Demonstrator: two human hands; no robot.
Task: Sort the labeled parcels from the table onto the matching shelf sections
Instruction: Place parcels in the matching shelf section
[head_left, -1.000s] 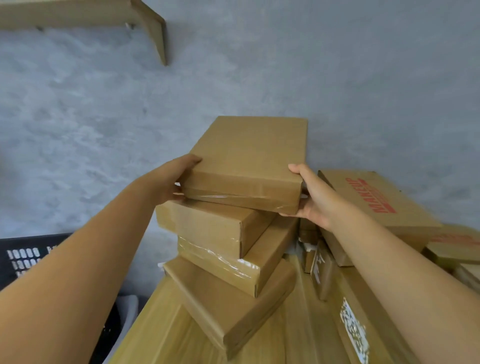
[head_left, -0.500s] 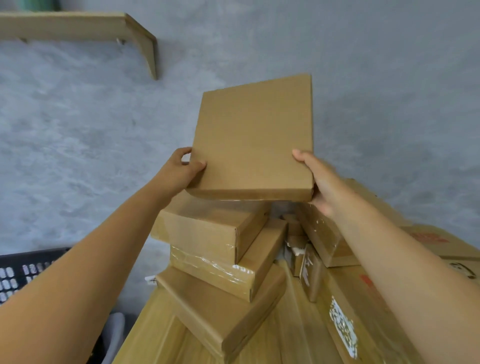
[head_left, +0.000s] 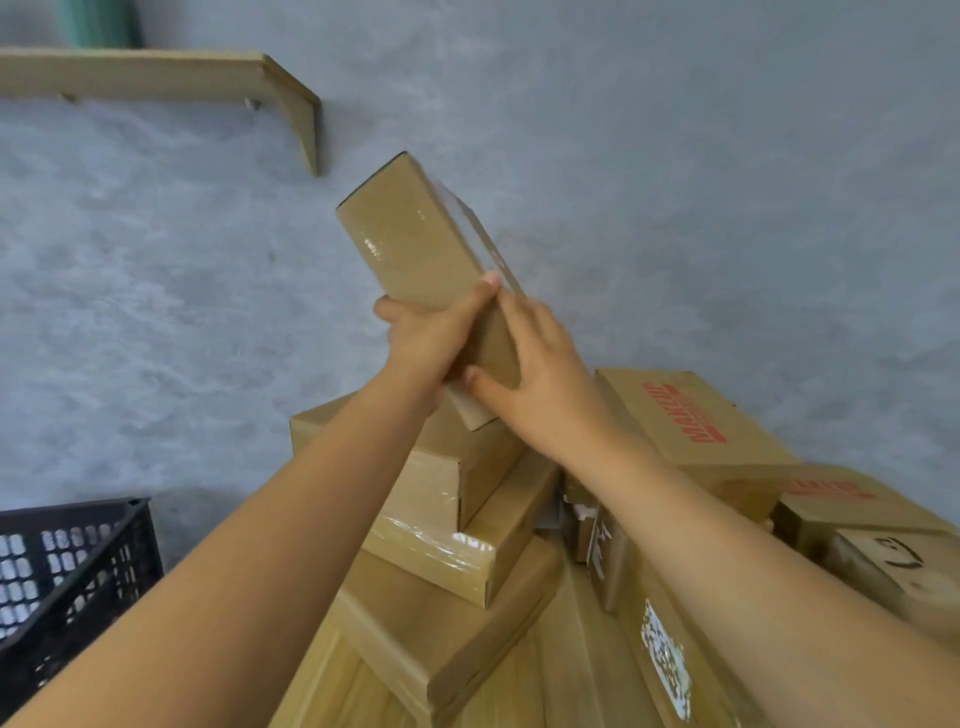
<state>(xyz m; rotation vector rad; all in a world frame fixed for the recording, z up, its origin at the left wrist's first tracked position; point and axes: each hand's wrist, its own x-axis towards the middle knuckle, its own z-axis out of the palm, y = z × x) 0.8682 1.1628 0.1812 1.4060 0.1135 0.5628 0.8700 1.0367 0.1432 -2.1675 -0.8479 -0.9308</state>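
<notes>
**Cardboard parcel held on edge above the stack**

Brown cardboard parcel (head_left: 415, 244), sealed with clear tape, is raised off the stack of parcels (head_left: 447, 525) and tilted so that its narrow taped side faces the camera, its far end leaning up and to the left. Left hand (head_left: 421, 343) wraps the lower end of this parcel, thumb laid across the near face; right hand (head_left: 535, 374) clasps the same end from the other side, fingers against the broad face. Directly below the held parcel the stack of three flat boxes rests on the wooden desk (head_left: 332, 691), each box turned at a different angle. Right of the stack lie further parcels, among them a box with red lettering (head_left: 691, 421) and one carrying a white printed label (head_left: 667, 660). Left of the stack, beyond the desk's edge, stands a black plastic crate (head_left: 67, 566). High on the grey wall, up and left of the held parcel, a wooden shelf (head_left: 156, 78) projects.
</notes>
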